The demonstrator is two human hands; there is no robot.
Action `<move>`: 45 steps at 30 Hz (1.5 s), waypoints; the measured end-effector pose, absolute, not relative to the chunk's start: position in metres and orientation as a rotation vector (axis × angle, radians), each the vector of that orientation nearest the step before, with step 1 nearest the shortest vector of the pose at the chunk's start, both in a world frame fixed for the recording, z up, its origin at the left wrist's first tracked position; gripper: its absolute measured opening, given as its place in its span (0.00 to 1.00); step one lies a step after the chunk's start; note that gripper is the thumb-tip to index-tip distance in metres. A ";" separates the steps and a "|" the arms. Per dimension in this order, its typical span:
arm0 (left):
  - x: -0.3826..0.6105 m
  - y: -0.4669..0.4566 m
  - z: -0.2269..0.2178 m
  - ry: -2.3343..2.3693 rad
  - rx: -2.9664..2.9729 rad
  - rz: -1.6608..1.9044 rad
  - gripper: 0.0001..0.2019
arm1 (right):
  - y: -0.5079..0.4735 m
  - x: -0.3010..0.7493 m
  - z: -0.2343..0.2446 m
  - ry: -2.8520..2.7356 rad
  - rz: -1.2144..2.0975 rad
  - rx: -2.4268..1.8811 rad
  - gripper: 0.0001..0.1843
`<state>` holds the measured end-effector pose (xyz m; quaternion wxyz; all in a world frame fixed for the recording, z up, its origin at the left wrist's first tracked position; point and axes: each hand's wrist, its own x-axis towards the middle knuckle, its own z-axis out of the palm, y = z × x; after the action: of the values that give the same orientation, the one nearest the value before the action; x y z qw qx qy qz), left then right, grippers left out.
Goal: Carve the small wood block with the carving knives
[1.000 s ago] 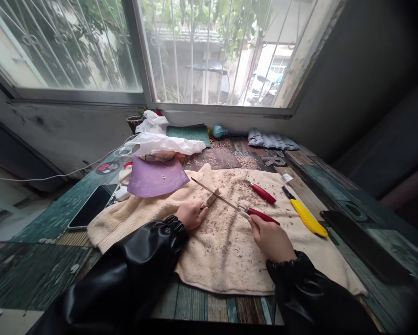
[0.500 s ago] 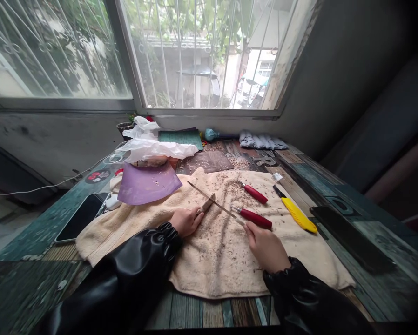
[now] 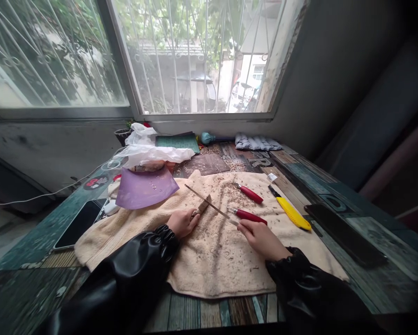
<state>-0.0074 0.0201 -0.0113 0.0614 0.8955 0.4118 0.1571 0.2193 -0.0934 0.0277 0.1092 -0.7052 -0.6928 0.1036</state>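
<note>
Beige towel (image 3: 195, 274) on plank-patterned table (image 3: 20, 293)

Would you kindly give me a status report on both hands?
Left hand gripping small block. Right hand holding thin strip across it. Red-handled tool just beyond right hand.

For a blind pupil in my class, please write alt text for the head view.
The left hand holds a small block and the right hand a thin file-like tool crossing it, over a towel strewn with shavings. Two red-handled tools and a yellow knife lie toward the right.
</note>
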 end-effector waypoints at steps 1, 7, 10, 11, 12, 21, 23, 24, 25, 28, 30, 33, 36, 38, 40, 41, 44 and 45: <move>-0.007 0.020 -0.011 1.250 2.713 0.464 0.17 | -0.094 0.218 0.028 -2.026 0.284 -2.096 0.17; -0.006 0.020 -0.010 1.258 2.729 0.442 0.18 | -0.096 0.211 0.023 -1.907 0.073 -2.340 0.16; -0.007 0.021 -0.010 1.250 2.730 0.449 0.18 | -0.095 0.213 0.021 -1.929 0.248 -2.216 0.16; -0.007 0.021 -0.010 1.256 2.733 0.446 0.18 | -0.095 0.213 0.020 -1.925 0.252 -2.211 0.16; -0.007 0.021 -0.010 1.263 2.737 0.441 0.18 | -0.095 0.213 0.019 -1.910 0.213 -2.239 0.16; 0.001 0.011 -0.008 1.180 2.857 0.393 0.19 | -0.086 0.188 0.025 -1.929 0.103 -2.316 0.17; 0.000 0.013 -0.008 1.206 2.837 0.403 0.19 | -0.079 0.185 0.028 -1.921 0.048 -2.380 0.17; -0.001 0.014 -0.009 1.217 2.831 0.406 0.19 | -0.076 0.185 0.029 -1.923 0.027 -2.400 0.17; -0.002 0.015 -0.009 1.230 2.826 0.407 0.18 | -0.073 0.185 0.030 -1.927 0.013 -2.414 0.18; -0.003 0.018 -0.009 1.263 2.815 0.412 0.18 | -0.066 0.185 0.032 -1.944 0.007 -2.418 0.19; -0.003 0.018 -0.009 1.277 2.816 0.421 0.18 | -0.065 0.183 0.032 -1.954 0.000 -2.410 0.19; -0.001 0.014 -0.008 1.193 2.873 0.407 0.18 | -0.062 0.175 0.032 -1.970 0.002 -2.383 0.19; 0.002 0.008 -0.008 1.186 2.903 0.413 0.20 | -0.060 0.167 0.030 -1.962 0.015 -2.371 0.18; 0.003 0.007 -0.008 1.240 2.888 0.423 0.21 | -0.061 0.165 0.030 -1.951 0.017 -2.369 0.18; 0.003 0.007 -0.008 1.283 2.858 0.426 0.21 | -0.065 0.166 0.029 -1.950 0.017 -2.365 0.18; 0.003 0.008 -0.008 1.314 2.834 0.430 0.21 | -0.069 0.168 0.029 -1.953 0.015 -2.362 0.18; 0.001 0.012 -0.009 1.399 2.780 0.453 0.21 | -0.084 0.179 0.026 -1.962 0.020 -2.353 0.18; 0.001 0.012 -0.009 1.392 2.786 0.457 0.21 | -0.089 0.183 0.025 -1.965 0.026 -2.348 0.18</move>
<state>0.0006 0.0124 -0.0089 -0.0031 0.8851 0.4422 0.1451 0.1831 -0.0886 0.0249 0.0398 -0.7664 -0.6411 0.0086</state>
